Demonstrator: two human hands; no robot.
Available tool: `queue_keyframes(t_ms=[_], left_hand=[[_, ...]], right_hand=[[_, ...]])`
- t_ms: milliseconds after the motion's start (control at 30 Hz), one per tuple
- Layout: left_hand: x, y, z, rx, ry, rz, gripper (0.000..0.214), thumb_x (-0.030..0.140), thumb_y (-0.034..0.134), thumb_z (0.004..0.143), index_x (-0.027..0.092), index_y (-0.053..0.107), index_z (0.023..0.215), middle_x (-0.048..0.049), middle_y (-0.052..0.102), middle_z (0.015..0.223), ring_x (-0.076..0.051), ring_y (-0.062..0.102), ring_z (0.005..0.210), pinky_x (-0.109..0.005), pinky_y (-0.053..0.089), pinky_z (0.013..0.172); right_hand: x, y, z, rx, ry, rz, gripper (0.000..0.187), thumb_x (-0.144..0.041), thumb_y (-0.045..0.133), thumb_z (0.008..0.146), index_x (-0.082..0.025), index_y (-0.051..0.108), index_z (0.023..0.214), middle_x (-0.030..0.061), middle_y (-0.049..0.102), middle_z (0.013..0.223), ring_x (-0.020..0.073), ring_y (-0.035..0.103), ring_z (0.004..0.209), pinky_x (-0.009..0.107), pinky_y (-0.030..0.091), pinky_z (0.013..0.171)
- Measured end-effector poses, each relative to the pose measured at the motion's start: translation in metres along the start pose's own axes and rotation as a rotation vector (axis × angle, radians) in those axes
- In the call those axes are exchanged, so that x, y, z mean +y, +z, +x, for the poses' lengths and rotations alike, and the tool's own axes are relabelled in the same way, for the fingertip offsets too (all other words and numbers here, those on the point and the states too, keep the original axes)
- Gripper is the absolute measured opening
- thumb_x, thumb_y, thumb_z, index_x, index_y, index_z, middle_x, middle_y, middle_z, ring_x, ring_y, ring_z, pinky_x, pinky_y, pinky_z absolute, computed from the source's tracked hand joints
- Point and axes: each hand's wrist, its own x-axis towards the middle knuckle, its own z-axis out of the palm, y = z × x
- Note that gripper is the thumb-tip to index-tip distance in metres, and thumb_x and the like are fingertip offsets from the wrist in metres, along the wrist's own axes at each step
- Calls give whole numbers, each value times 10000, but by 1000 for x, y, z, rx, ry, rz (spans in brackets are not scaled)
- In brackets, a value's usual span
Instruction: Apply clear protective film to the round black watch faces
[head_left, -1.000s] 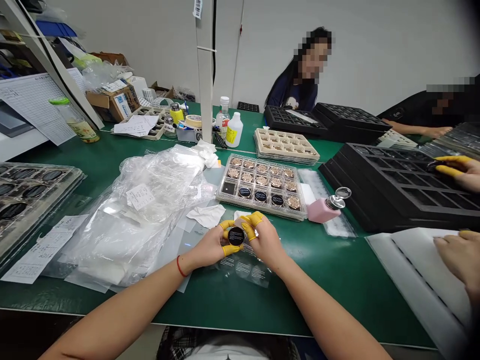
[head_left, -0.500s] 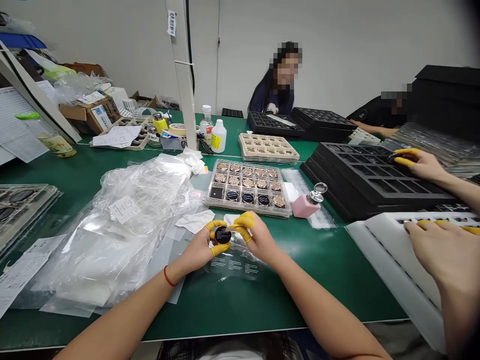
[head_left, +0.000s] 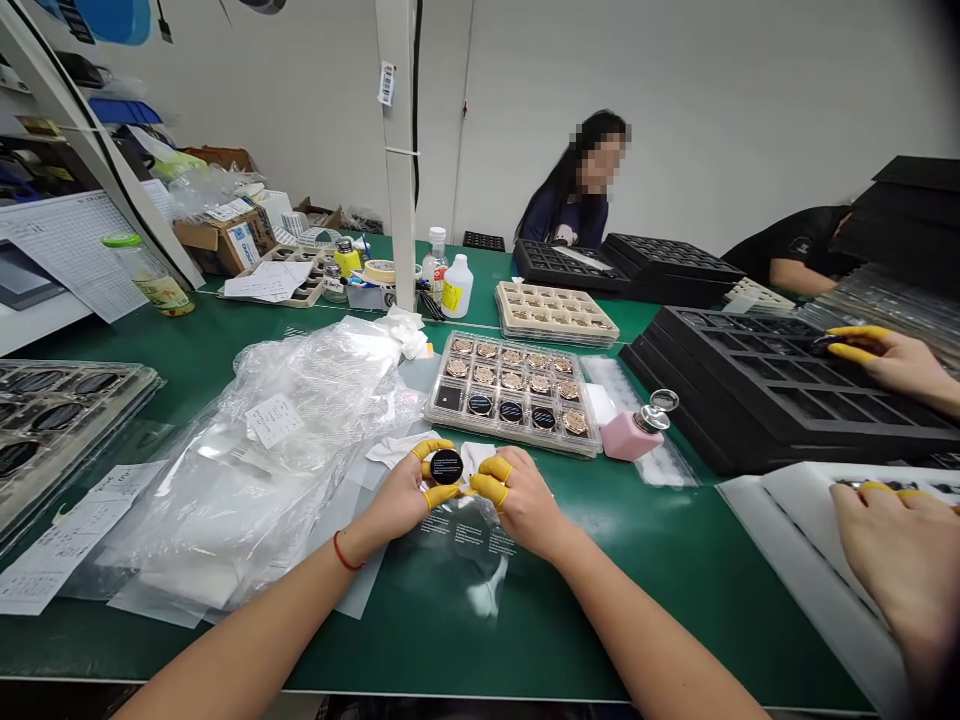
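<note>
Parts trays (head_left: 517, 435) and workbench (head_left: 675, 540) suggest a workshop.

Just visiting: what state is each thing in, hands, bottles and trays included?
Black disc: gripped, printed side showing
Left hand: holding it
Right hand: curled; contents unclear
Clear tray: all but one compartment holding a round piece
Pink bottle: upright, metal lid raised
Green-lidded jar: lid on
Black tray at right: partly filled

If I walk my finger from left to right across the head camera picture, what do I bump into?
Green-lidded jar, small yellow bottle, left hand holding a black disc, right hand, pink bottle, a co-worker's hand.
</note>
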Motion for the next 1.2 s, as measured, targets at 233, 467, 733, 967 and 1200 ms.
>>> queue_keyframes(t_ms=[233, 467, 733, 967, 1200], left_hand=[[2, -3, -2, -2, -26, 98, 523, 286, 690, 710, 226, 441, 1167, -13, 614, 886, -183, 634, 816, -353, 495, 805], [0, 5, -3, -60, -52, 102, 611, 248, 688, 696, 240, 441, 1256, 3, 620, 817, -154, 593, 742, -297, 479, 715], [-10, 1, 2, -16, -75, 7, 782, 268, 668, 712, 156, 256, 1368, -13, 678, 717, -180, 632, 744, -331, 467, 787], [-14, 2, 4, -34, -97, -5, 613, 332, 669, 705, 111, 415, 1216, -53, 697, 786, -192, 646, 803, -343, 466, 836], [-11, 2, 1, -51, -65, 49, 525, 316, 624, 746, 131, 444, 1203, -63, 702, 842, -202, 643, 868, -363, 452, 873]], right_hand=[[23, 4, -6, 84, 485, 263, 217, -232, 422, 886, -226, 580, 1034, 67, 622, 975, 201, 537, 893, 352, 433, 787], [18, 20, -2, -2, 639, 254, 246, -286, 468, 864, -196, 627, 1028, 87, 619, 942, 226, 537, 925, 390, 433, 822], [34, 25, 61, 91, 737, 437, 258, -266, 471, 836, -183, 554, 1065, 17, 606, 827, 138, 565, 704, 257, 460, 632], [72, 45, 113, 84, 737, 86, 226, -241, 537, 803, -216, 637, 1004, 58, 614, 947, 204, 530, 921, 312, 404, 811], [117, 31, 118, 53, 910, -97, 233, -284, 612, 754, -113, 669, 902, 192, 528, 1115, 346, 328, 1172, 458, 265, 944]])
